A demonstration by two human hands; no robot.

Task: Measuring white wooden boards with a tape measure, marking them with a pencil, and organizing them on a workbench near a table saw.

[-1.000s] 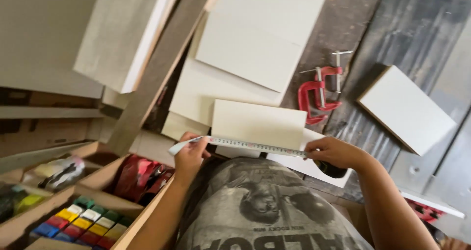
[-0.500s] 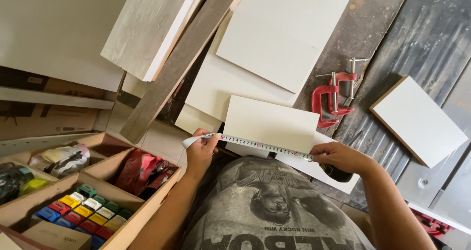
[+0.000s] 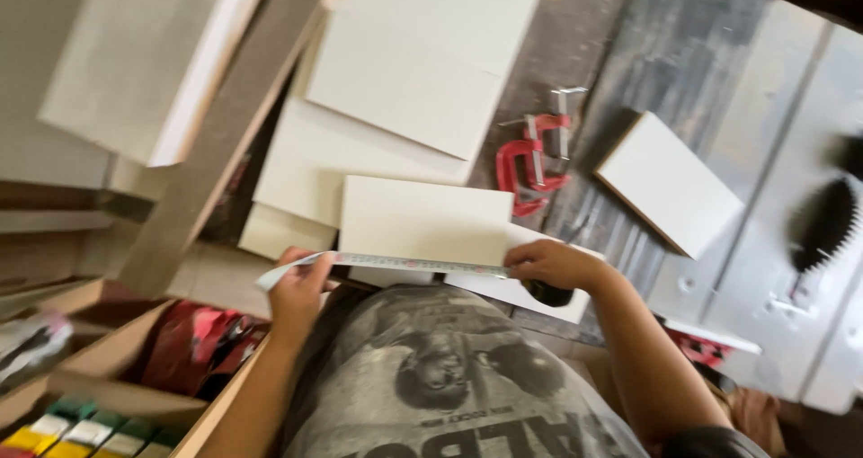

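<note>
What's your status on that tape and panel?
Left hand and right hand stretch tape measure along white panel near edge. Red clamps lie beyond, clear.

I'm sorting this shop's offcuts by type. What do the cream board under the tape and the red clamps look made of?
The cream board looks like a laminated or painted wood panel: flat, matte, uniform face. A similar white panel nearby shows a brown edge, hinting at a wood core. The red clamps seem to be painted metal with bare steel screws. The measuring tape, stretched between left hand and right hand, looks like thin flexible metal or plastic.
</note>
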